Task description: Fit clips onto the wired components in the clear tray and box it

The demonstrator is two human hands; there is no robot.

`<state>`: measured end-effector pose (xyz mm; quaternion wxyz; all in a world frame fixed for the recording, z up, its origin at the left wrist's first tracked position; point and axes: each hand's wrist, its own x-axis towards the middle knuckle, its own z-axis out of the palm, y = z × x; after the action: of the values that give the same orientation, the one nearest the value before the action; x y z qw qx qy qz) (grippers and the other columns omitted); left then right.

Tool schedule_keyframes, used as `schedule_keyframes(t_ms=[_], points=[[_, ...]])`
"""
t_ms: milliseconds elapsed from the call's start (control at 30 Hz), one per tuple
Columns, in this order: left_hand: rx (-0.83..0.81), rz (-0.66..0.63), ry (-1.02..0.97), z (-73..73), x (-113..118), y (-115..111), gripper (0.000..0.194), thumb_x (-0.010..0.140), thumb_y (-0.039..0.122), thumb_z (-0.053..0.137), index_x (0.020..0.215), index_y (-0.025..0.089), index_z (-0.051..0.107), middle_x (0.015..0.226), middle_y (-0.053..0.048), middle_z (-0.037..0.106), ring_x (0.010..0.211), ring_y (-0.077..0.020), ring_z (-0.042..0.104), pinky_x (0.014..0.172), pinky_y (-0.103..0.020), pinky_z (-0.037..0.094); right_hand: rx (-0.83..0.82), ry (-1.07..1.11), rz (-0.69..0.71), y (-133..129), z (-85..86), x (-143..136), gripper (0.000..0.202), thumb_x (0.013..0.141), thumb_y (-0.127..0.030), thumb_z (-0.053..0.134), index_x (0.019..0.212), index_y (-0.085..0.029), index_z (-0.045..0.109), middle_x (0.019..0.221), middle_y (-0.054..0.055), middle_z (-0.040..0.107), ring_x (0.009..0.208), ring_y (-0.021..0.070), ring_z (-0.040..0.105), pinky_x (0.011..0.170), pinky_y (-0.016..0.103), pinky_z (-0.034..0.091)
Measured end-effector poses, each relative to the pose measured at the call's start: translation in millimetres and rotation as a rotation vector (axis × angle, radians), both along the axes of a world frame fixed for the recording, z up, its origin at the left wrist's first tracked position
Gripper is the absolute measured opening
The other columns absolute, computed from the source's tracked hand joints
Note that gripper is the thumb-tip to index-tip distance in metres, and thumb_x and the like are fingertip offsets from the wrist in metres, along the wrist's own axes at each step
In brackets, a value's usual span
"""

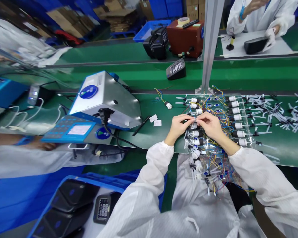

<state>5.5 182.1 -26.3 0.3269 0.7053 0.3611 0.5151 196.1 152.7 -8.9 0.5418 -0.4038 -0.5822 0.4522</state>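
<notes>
White-and-black cylindrical wired connectors point(235, 110): columned along both sides of the clear plastic tray point(250, 138).
Left hand point(180, 125): fingers pinched over the tray's left column.
Right hand point(210, 125): fingers likewise pinched, meeting the left's.
Small piece point(195, 119): between both, mostly hidden.

Tape roll point(183, 23) atop brn box point(183, 40), nr crate point(149, 30).
</notes>
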Motion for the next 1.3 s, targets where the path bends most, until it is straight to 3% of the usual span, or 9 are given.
schedule_keyframes(t_ms=[133,267,467,600,667,800,933,1133,1300], points=[[0.024,0.144,-0.224,1.6,-11,6,0.034,0.096,0.051,0.068,0.092,0.019,0.08,0.085,-0.007,0.078,0.078,-0.0197,0.074,0.079,-0.035,0.06,0.144,-0.178,0.003,0,14.4,7,0.012,0.092,-0.032,0.072,0.086,-0.021,0.071,0.09,0.004,0.069,0.083,0.0176,0.065,0.076,0.033,0.054],[0.085,0.368,-0.263,15.5,-30,17,0.033,0.099,0.049,0.062,0.097,0.018,0.076,0.095,-0.008,0.075,0.091,-0.0194,0.072,0.083,-0.033,0.057,0.298,-0.609,0.37,-16,55.6,25,0.007,0.09,-0.017,0.066,0.091,-0.022,0.072,0.092,0.003,0.071,0.088,0.0178,0.065,0.084,0.034,0.052],[-0.035,-0.026,0.273,36.1,-37,26,0.031,0.096,0.026,0.063,0.123,0.02,0.075,0.122,-0.011,0.076,0.109,-0.0226,0.071,0.087,-0.033,0.054,0.24,-0.936,0.529,-26,106.3,50,0.016,0.095,-0.036,0.072,0.094,-0.021,0.076,0.092,0.004,0.073,0.084,0.0187,0.066,0.082,0.034,0.052],[-0.094,-0.295,0.471,39.8,-25,40,0.035,0.093,0.028,0.066,0.127,0.02,0.075,0.13,-0.011,0.075,0.12,-0.0264,0.069,0.101,-0.038,0.053,0.336,-0.927,0.133,3,93.2,50,0.021,0.097,-0.03,0.066,0.113,-0.02,0.074,0.11,0.009,0.072,0.101,0.0236,0.067,0.095,0.041,0.053],[-0.104,-0.375,0.512,40.0,-19,47,0.033,0.091,0.034,0.073,0.119,0.02,0.078,0.128,-0.01,0.076,0.12,-0.0272,0.07,0.106,-0.039,0.051,0.394,-0.995,0.183,9,75.8,46,0.026,0.093,-0.023,0.067,0.118,-0.019,0.074,0.122,0.011,0.07,0.113,0.0261,0.065,0.103,0.044,0.053],[-0.137,-0.282,0.491,40.8,-11,55,0.028,0.097,0.041,0.065,0.098,0.018,0.081,0.107,-0.009,0.08,0.101,-0.0245,0.074,0.097,-0.037,0.055,0.349,-1.139,0.431,-13,48.6,44,0.025,0.097,-0.014,0.054,0.099,-0.017,0.079,0.107,0.01,0.075,0.102,0.0241,0.071,0.097,0.041,0.058],[-0.138,-0.091,0.21,52.5,-4,51,0.033,0.1,0.046,0.06,0.098,0.017,0.076,0.096,-0.007,0.079,0.091,-0.0205,0.074,0.081,-0.03,0.058,0.402,-1.11,0.343,-43,51.6,58,0.03,0.094,-0.011,0.054,0.109,-0.017,0.079,0.126,0.012,0.073,0.115,0.0262,0.071,0.105,0.045,0.058],[0.017,0.061,-0.232,120.8,14,36,0.035,0.096,0.052,0.068,0.1,0.018,0.071,0.08,-0.003,0.073,0.063,-0.0118,0.069,0.058,-0.022,0.059,0.397,-0.763,-0.16,-28,77.7,85,0.041,0.098,-0.031,0.064,0.138,-0.022,0.065,0.137,0.013,0.067,0.13,0.0283,0.063,0.114,0.051,0.052],[0.245,0.059,-0.308,200.0,26,16,0.033,0.098,0.055,0.066,0.102,0.023,0.073,0.079,0.0,0.072,0.062,-0.0115,0.071,0.054,-0.021,0.06,0.193,-0.575,0.063,-4,81.6,74,0.049,0.089,-0.041,0.077,0.134,-0.024,0.067,0.13,0.009,0.073,0.119,0.0272,0.069,0.108,0.047,0.054]])
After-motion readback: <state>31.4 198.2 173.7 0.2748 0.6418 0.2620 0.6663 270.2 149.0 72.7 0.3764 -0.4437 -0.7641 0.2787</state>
